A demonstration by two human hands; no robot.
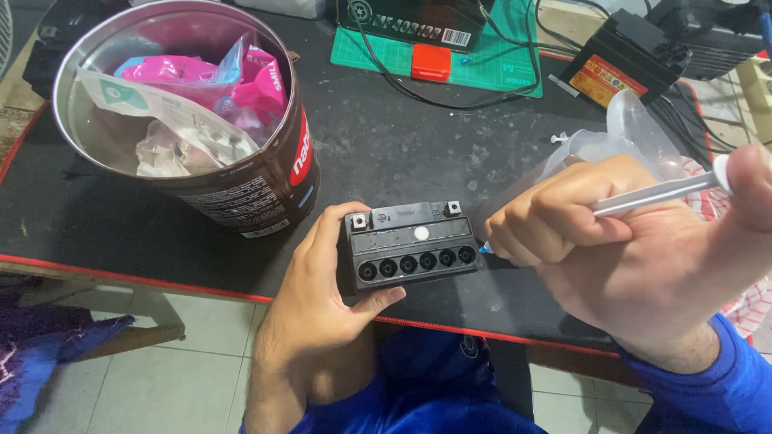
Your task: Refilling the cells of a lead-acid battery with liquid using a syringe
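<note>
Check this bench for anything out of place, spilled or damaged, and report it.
Nothing looks spilled or broken. The small black battery in the left hand lies tipped toward the camera, its row of round holes open. The dark mat is smudged with pale dusty marks. The right hand holds a white syringe-like tool beside it.

Work surface: a dark mat (402,145) with a red edge, dusty and scuffed, covering a table whose near edge runs across the lower part of the view. Taking the mat as landmark: below its near edge lies a floor of pale tiles (193,362) with thin dark joints. Beyond the mat's far side, at centre, a green cutting mat (490,60) lies flat, crossed by black cables (450,96). At the mat's far right corner more cables gather beside a pale surface. Left of the mat, low down, blue and purple cloth (40,354) hangs. Lighting is even and diffuse.
</note>
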